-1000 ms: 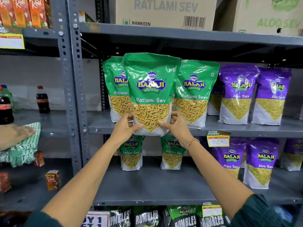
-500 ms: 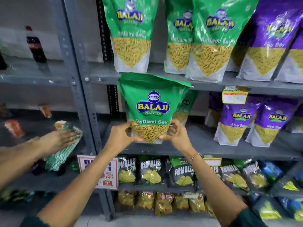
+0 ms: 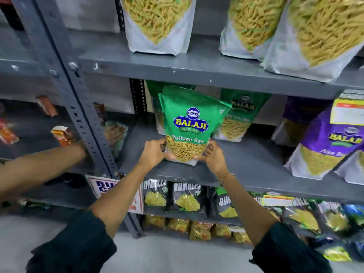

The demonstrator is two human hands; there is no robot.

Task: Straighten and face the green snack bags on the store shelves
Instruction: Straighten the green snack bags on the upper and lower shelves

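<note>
My fingers [image 3: 160, 143] on the left hand [image 3: 152, 152] curl around the lower left corner of the green Ratlami Sev bag [image 3: 190, 127], pinching its edge, and my right hand [image 3: 213, 156] does the same at the lower right corner, thumb in front and the other fingers tucked behind. Between them the bag stands upright with its label facing me, its bottom touching the front part of the middle shelf [image 3: 256, 170]. Just behind it to the left another green bag [image 3: 155, 91] peeks out, mostly hidden, and a second green bag [image 3: 242, 115] stands further back to the right. Well apart on the right of the same shelf are purple Aloo Sev bags [image 3: 332, 142], with a yellow price tag [image 3: 347, 111] hanging above them. On the upper shelf [image 3: 197, 67] I see only the bottoms of three more bags [image 3: 157, 22]. Below my wrists, dark Rumbles packets [image 3: 186, 196] line the next shelf down. To the left, beyond the grey upright post [image 3: 78, 107], another person's arm [image 3: 39, 164] reaches into the neighbouring bay.
</note>
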